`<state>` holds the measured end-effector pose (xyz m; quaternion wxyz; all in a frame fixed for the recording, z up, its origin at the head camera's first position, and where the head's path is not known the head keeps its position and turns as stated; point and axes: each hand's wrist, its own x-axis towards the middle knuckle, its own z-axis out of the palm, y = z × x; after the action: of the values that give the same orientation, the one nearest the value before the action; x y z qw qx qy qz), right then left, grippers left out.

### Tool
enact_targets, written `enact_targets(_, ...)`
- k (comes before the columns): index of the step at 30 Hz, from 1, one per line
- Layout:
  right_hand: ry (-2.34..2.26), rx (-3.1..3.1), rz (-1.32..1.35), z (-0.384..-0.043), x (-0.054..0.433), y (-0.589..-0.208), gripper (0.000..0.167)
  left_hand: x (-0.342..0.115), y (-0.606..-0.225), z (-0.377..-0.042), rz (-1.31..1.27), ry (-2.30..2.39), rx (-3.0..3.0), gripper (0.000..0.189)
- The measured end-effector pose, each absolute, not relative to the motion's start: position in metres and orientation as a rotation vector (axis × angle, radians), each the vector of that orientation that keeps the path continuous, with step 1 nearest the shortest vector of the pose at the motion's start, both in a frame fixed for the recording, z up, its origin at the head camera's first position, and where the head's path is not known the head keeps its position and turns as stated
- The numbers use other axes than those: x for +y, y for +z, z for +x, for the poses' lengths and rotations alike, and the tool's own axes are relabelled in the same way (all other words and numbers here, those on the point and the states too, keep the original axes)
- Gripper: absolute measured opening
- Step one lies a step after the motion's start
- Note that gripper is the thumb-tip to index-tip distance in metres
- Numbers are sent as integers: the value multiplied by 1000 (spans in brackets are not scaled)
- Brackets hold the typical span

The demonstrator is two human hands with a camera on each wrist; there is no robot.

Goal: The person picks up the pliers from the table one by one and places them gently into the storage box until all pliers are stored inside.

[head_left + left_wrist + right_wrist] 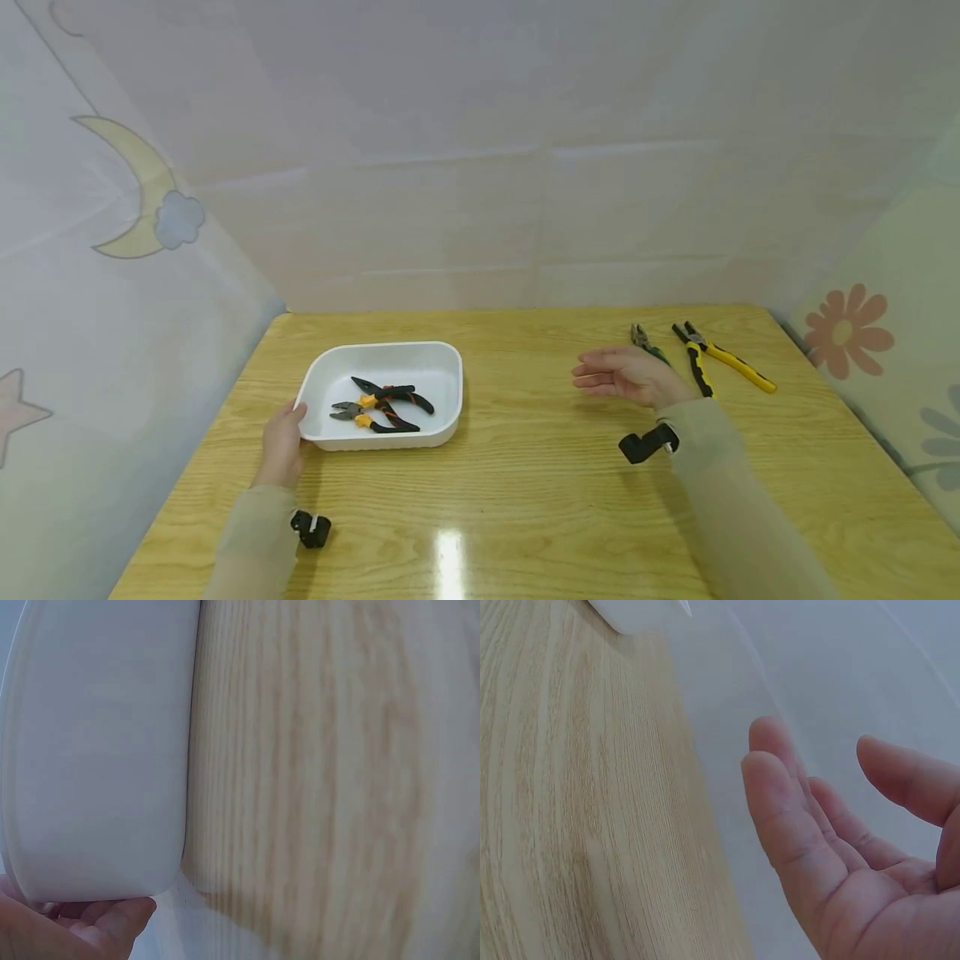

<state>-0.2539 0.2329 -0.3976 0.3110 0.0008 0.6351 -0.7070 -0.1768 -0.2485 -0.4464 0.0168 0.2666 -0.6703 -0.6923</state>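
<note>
A white rectangular tray (450,421) stands at the left of the wooden table. Inside it lie combination pliers (363,412) with orange and black handles, crossed with black long-nose pliers (423,403). My left hand (282,442) grips the tray's near left corner, thumb at the rim; in the left wrist view the fingers (124,919) curl under its end. My right hand (626,375) is raised over the table at the right, fingers loosely extended and holding nothing. Beyond it lie green-handled pliers (658,354), partly hidden by this hand, and yellow-and-black pliers (738,367).
The wooden table (517,492) meets a pale fabric wall (480,225) at the back and printed side walls at left and right. A black wrist camera (641,446) sits on the right sleeve, another wrist camera (311,529) on the left.
</note>
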Motion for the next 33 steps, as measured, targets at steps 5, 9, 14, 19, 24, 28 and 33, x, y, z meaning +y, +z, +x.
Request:
enact_targets(5,-1865,1686,12,-253,238,-398,59,-250,-447,-176,823,-2172,-2067,54)
enact_targets(9,-1859,1701,2,-251,242,-399,58,-251,-448,-176,829,-2164,-2062,54)
enact_targets(14,-1875,1692,15,-248,251,-400,44,-254,-450,-174,825,-2168,-2074,54)
enact_targets(19,-1883,1690,52,-247,257,-401,44,-256,-451,-173,823,-2184,-2070,54)
enact_targets(24,-1886,1694,64,-245,263,-401,52,-256,-450,-172,810,-2189,-2087,54)
enact_targets(28,-1886,1698,63,-242,269,-402,45,-255,-450,-171,832,-2170,-2105,54)
enact_targets(33,-1885,1706,86,-241,274,-400,51,-255,-450,-172,839,-2158,-2093,54)
